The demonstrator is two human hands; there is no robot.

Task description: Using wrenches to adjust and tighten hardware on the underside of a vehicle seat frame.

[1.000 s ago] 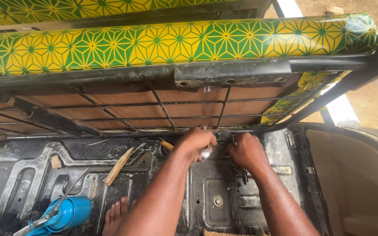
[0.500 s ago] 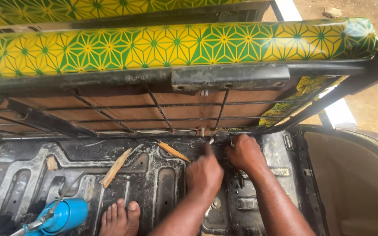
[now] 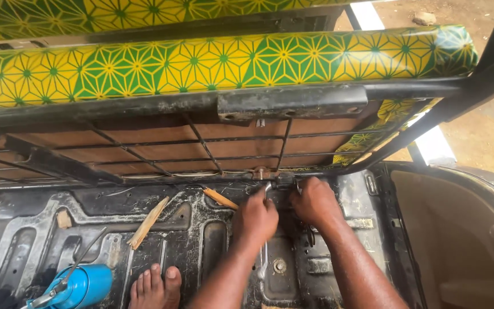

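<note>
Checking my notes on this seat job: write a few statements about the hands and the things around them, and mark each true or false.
1. The left hand grips a slim metal tool. True.
2. The right hand rests on the blue canister. False: it is at the seat frame's lower bar, far from the canister.
3. The seat cushion is green and yellow. True.
4. A bare foot stands on the metal floor. True.
5. The wooden splinter lies in the left hand. False: it lies on the floor.

A slim silvery tool [image 3: 267, 189] stands nearly upright, its top at a small dark metal fitting [image 3: 284, 182] on the seat frame's lower bar, above the grimy black floor.
</note>
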